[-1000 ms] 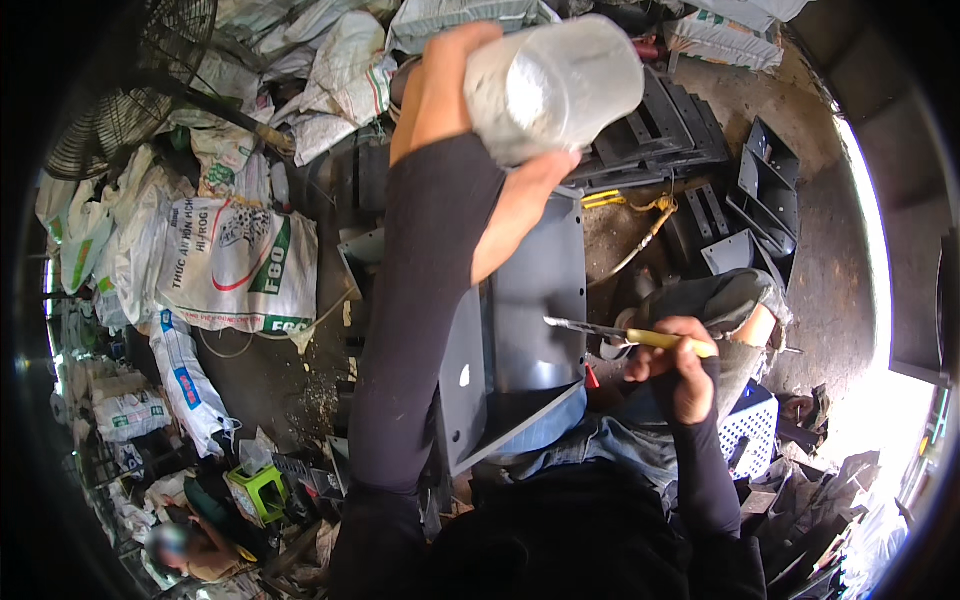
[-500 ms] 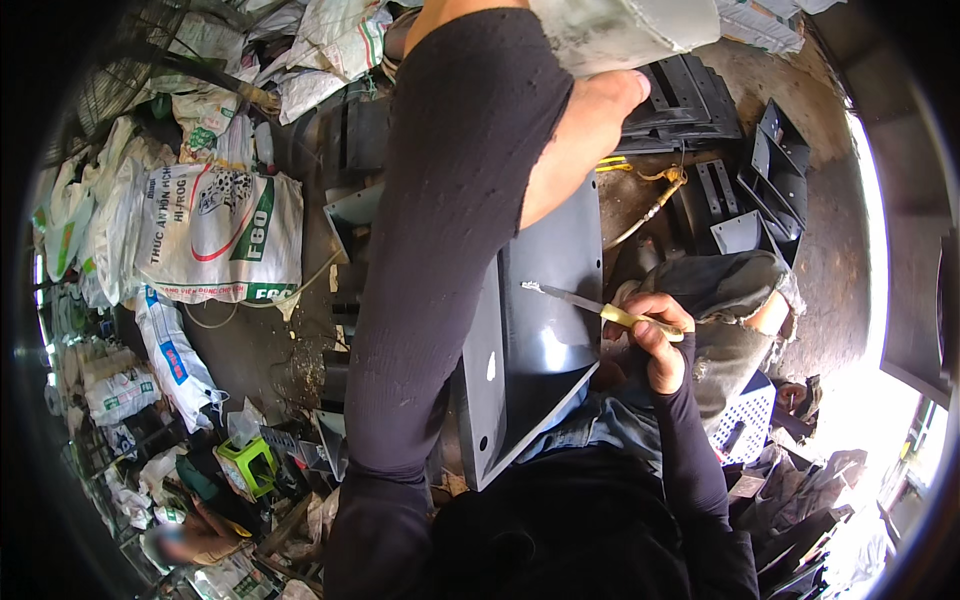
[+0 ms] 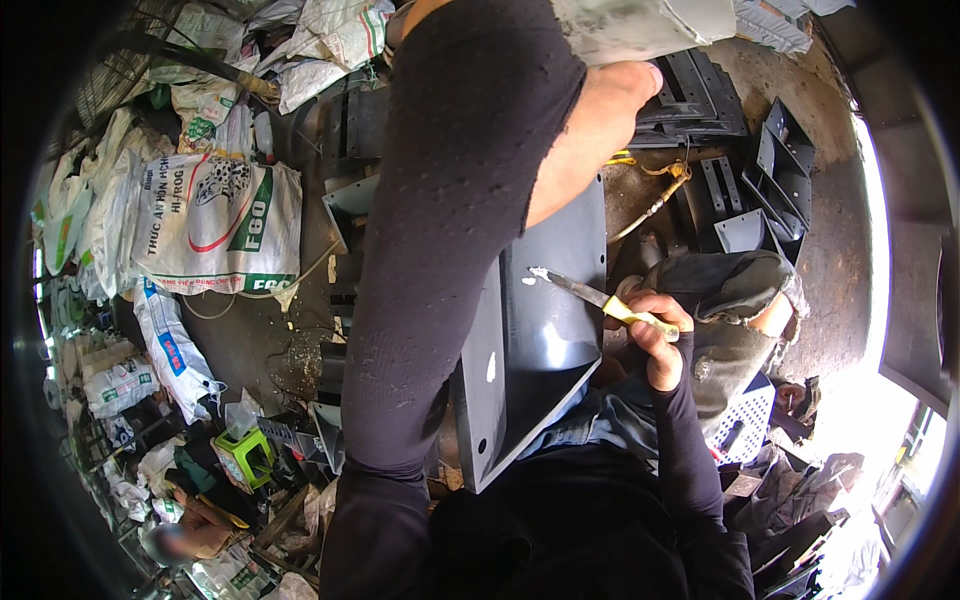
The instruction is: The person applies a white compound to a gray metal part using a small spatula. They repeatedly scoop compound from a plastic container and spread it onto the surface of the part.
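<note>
In my right hand [image 3: 655, 335] is a narrow-bladed putty knife [image 3: 590, 296] with a yellow handle, fingers closed around it. White paste clings to its tip, just over a small white dab [image 3: 529, 281] on a dark grey metal panel [image 3: 560, 325] lying across my lap. The panel has folded sides, a few holes and another white spot [image 3: 491, 367] on its left side. My left hand [image 3: 600, 115], in a dark sleeve close to the view, grips a pale grey tub-like thing [image 3: 640, 25] cut off by the upper edge. Its inside does not show.
More dark metal parts [image 3: 778, 170] lie stacked at the far right near a yellow-ended hose [image 3: 660, 200]. Printed white sacks [image 3: 220, 215] crowd the left, with a green stool [image 3: 243, 460] below. A white perforated basket [image 3: 745, 425] stands at my right. Another person [image 3: 200, 525] is at lower left.
The knife tip has lifted slightly and turned, and a white dab now shows beside it on the panel. My left hand and the tub have shifted slightly right in the view.
</note>
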The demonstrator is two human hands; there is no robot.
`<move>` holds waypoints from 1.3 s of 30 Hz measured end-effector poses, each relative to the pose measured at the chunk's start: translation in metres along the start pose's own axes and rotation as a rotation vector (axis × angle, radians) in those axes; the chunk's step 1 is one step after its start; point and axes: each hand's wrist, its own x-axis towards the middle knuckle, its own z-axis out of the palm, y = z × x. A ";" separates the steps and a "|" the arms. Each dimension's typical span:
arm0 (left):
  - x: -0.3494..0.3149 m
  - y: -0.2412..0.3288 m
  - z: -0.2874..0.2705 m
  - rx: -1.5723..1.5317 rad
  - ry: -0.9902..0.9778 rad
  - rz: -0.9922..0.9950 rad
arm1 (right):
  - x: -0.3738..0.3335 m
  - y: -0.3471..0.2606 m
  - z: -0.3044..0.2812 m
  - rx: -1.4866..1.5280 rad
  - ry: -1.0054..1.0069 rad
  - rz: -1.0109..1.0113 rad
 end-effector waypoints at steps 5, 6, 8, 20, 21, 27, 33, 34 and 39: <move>0.002 -0.003 0.001 -0.036 -0.001 0.007 | -0.002 -0.004 -0.001 -0.017 -0.055 -0.011; 0.002 -0.006 0.000 -0.045 -0.009 0.007 | -0.001 -0.004 -0.001 -0.011 -0.056 0.002; 0.002 -0.011 0.000 -0.063 -0.016 0.010 | -0.001 -0.005 -0.001 -0.033 -0.061 0.001; 0.002 -0.022 0.001 -0.099 -0.030 0.013 | 0.002 -0.004 0.000 -0.040 -0.054 -0.042; 0.002 -0.022 0.001 -0.096 -0.031 0.009 | 0.002 -0.004 -0.001 -0.064 -0.053 -0.053; 0.002 -0.025 0.002 -0.109 -0.036 0.004 | 0.002 -0.006 -0.007 -0.059 -0.048 -0.031; 0.002 -0.025 0.001 -0.115 -0.033 0.003 | 0.003 -0.003 -0.004 0.013 -0.075 -0.020; 0.001 -0.024 0.001 -0.114 -0.034 -0.003 | 0.003 -0.003 -0.004 0.030 -0.082 -0.016; 0.002 -0.024 0.002 -0.119 -0.037 -0.004 | 0.002 -0.003 -0.005 0.016 -0.052 0.003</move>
